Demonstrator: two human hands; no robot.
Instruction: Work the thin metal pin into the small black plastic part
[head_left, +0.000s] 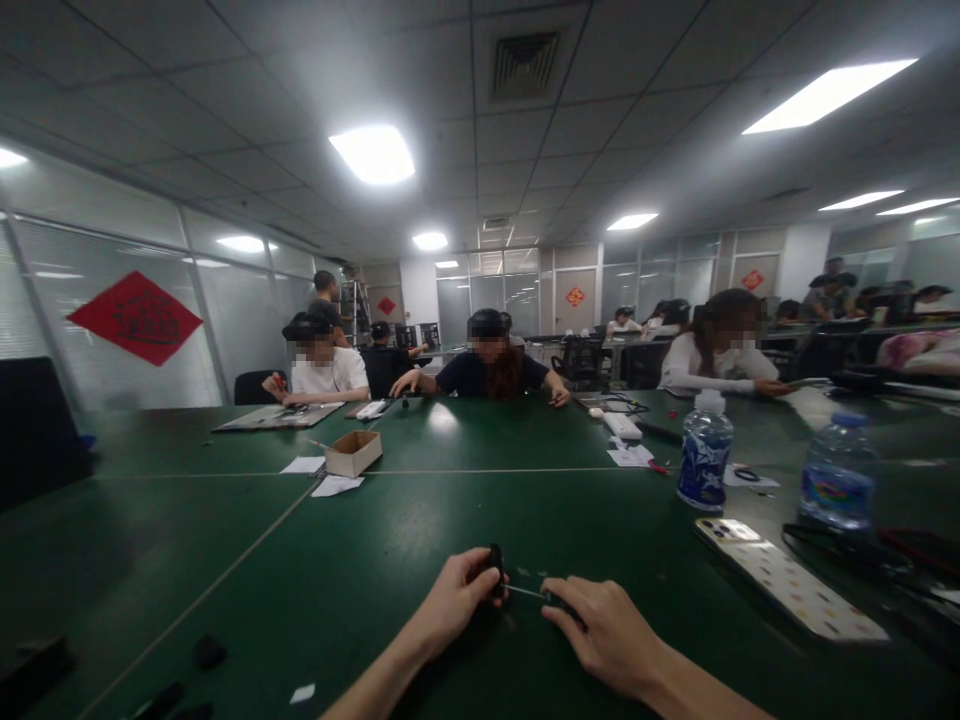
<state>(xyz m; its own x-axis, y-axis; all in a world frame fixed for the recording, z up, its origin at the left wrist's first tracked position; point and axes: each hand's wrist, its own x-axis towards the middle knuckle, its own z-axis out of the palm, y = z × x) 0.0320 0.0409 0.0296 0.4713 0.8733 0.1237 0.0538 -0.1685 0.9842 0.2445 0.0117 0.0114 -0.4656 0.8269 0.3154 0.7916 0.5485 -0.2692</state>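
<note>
My left hand [461,598] pinches a small black part [496,565] upright above the green table [420,540]; its exact kind I cannot make out. My right hand [596,625] is wrapped round the dark handle of a screwdriver [525,591]. The thin metal shaft points left, and its tip meets or lies very near the black part. Fingers hide most of the handle and the lower side of the part. Tiny pale bits lie on the table just beyond the shaft.
Right of my hands lie a phone in a spotted case [795,580], a blue-labelled bottle [705,450] and a clear bottle [838,470]. A small cardboard box [353,453] stands ahead left. Black pieces [209,652] lie at lower left. Several people sit across the table.
</note>
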